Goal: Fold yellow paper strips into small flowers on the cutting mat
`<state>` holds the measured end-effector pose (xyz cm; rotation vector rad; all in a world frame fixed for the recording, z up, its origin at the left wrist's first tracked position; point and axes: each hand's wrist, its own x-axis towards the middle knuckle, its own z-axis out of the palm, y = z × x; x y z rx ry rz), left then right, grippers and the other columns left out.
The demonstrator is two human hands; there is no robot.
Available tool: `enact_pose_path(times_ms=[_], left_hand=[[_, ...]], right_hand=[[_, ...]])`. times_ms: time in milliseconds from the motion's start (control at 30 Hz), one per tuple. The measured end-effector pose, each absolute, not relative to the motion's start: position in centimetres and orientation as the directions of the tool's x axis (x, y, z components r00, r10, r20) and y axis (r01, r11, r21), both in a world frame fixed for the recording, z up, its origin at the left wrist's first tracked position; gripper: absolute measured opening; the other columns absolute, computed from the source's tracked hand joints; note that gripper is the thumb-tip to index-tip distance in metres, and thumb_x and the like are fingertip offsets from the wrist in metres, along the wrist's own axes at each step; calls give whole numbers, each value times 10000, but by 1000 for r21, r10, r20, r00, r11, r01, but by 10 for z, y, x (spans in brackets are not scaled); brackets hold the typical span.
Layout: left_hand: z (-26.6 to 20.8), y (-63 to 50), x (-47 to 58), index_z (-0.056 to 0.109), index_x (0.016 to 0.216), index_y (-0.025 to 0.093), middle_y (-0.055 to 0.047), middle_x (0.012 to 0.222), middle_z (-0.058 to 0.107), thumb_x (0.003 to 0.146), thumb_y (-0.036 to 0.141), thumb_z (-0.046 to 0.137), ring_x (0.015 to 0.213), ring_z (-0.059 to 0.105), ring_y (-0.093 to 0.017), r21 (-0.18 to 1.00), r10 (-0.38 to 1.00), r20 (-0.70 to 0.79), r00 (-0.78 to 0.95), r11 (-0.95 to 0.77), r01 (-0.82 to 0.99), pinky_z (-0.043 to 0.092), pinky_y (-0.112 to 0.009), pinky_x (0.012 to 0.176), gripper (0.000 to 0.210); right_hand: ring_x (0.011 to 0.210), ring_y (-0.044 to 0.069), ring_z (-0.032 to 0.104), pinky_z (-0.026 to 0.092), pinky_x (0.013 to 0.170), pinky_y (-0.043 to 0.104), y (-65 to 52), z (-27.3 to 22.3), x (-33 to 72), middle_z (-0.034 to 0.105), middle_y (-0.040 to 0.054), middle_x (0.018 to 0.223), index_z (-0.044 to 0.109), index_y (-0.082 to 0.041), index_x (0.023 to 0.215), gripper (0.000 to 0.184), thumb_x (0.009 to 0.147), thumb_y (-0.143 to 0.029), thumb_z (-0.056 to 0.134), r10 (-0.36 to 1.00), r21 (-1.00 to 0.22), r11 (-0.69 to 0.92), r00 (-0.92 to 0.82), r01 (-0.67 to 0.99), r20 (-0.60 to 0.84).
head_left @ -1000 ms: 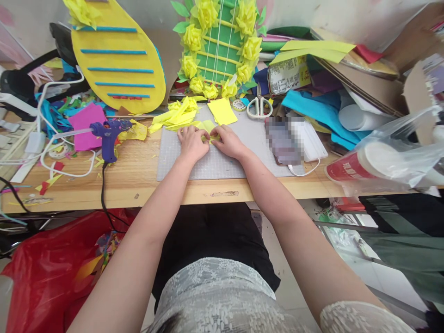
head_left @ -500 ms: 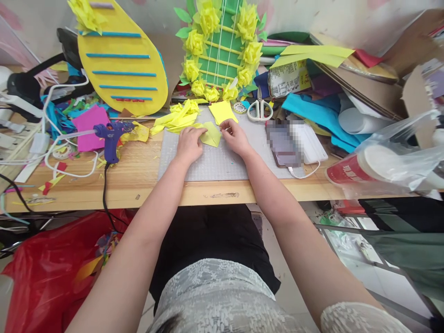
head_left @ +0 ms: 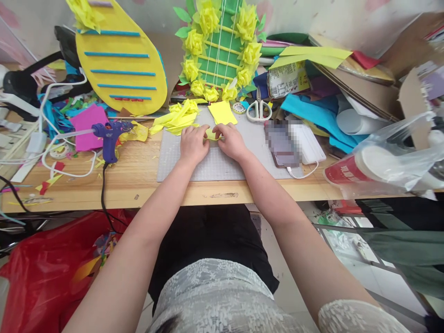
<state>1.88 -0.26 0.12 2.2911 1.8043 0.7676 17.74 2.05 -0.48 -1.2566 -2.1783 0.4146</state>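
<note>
A small piece of yellow paper (head_left: 212,135) lies between my two hands over the grey cutting mat (head_left: 208,170), mostly hidden by my fingers. My left hand (head_left: 194,142) grips its left side with curled fingers. On the other side, my right hand (head_left: 230,140) has thumb and fingers closed on the paper's right part. Just behind them rest a stack of yellow paper squares (head_left: 222,113) and a pile of folded yellow paper pieces (head_left: 178,115).
Scissors (head_left: 259,111), a phone (head_left: 282,144) and a white power bank (head_left: 307,143) lie right of my hands. A purple glue gun (head_left: 110,138) stands left. Behind are a green board with yellow paper flowers (head_left: 222,51) and a yellow striped board (head_left: 121,62). A bagged cup (head_left: 350,167) sits far right.
Both hands have come closer together over the yellow paper. The sheet lay flat and showed widely before; now it looks folded or bent, and only a small strip shows.
</note>
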Motion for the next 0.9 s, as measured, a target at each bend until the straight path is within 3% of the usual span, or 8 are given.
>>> enact_pose_path(times_ms=[167,333,500,600,700,900], left_hand=[[1,0,6,565,1201,250,-36,1041,688,730,83,542,1079,542,-251,465,935,337,107,-265,845,398,-400,964,501],[2,-2,13,569,1138,250,-54,1021,672,775,92,503,1075,537,-259,442,927,374,-24,-155,884,371,-424,977,402],[5,-8,30,511,1230,201,-101,1115,642,822,161,491,1120,504,-291,397,951,309,-13,-116,911,327,-459,984,410],[5,-11,32,499,1251,200,-96,1071,650,799,179,523,1096,522,-289,383,957,282,62,-172,908,337,-447,971,453],[5,-11,23,510,1233,224,-57,998,659,747,152,555,1042,553,-256,440,956,269,117,-230,868,365,-413,962,494],[3,-6,6,667,896,253,-67,1007,632,763,176,560,1067,535,-257,458,964,250,91,-201,866,394,-408,960,187]], right_hand=[[980,227,501,412,917,388,28,-6,188,659,53,903,596,-212,945,282,743,-88,443,854,-558,508,-296,656,429],[1161,272,448,371,1007,458,25,-2,185,584,96,1187,576,-222,1072,260,821,-217,510,839,-471,494,-257,731,480],[1139,264,506,432,924,402,12,6,165,550,114,1255,579,-207,1112,352,792,-138,451,856,-472,514,-392,716,337],[1052,222,552,450,884,351,14,1,160,606,93,1156,620,-201,973,317,766,-96,405,866,-514,498,-431,698,255],[1066,205,540,443,902,335,21,-7,165,613,79,1151,629,-203,858,288,749,-74,396,873,-548,486,-403,681,274],[1079,240,490,382,985,417,23,-7,180,594,75,1197,677,-205,893,245,742,-128,500,850,-497,526,-425,690,311]])
